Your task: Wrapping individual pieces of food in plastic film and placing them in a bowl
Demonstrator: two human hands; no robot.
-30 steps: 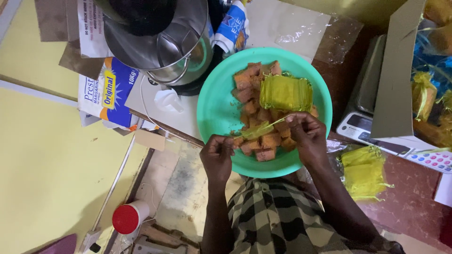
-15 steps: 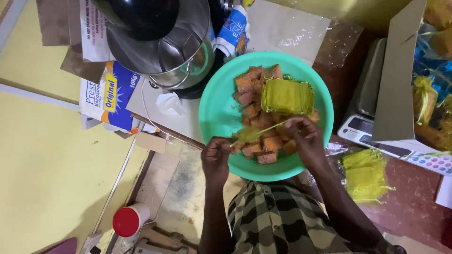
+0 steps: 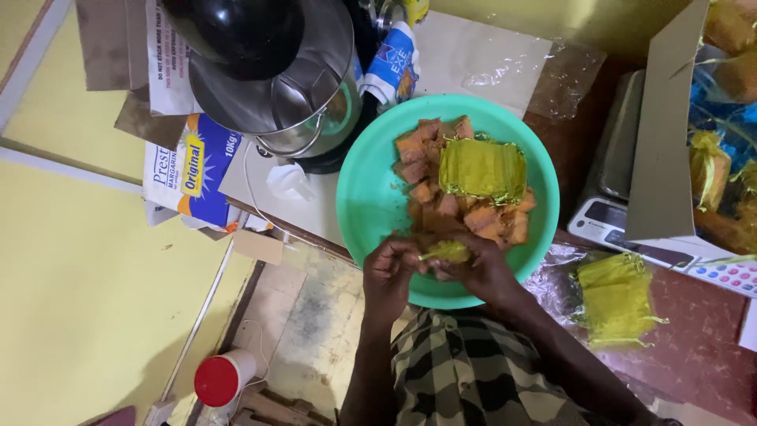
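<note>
A green plastic bowl (image 3: 371, 181) holds several orange-brown chunks (image 3: 430, 170) and a flat stack of yellow mesh pouches (image 3: 482, 167). Over the bowl's near rim, my left hand (image 3: 390, 272) and my right hand (image 3: 481, 272) meet around one small yellow mesh pouch (image 3: 448, 251), fingers closed on it from both sides. The pouch looks bunched up between my fingertips. What is inside it is hidden by my fingers.
A steel pot with a black lid (image 3: 268, 71) stands left of the bowl, above a printed carton (image 3: 189, 170). More yellow pouches (image 3: 617, 296) lie on the red table at right, by a scale (image 3: 623, 217) and a cardboard box (image 3: 670, 134). A red-capped container (image 3: 221, 377) sits on the floor.
My hands have come together; the pouch, stretched out between them earlier, is now bunched small between both hands at the bowl's near rim.
</note>
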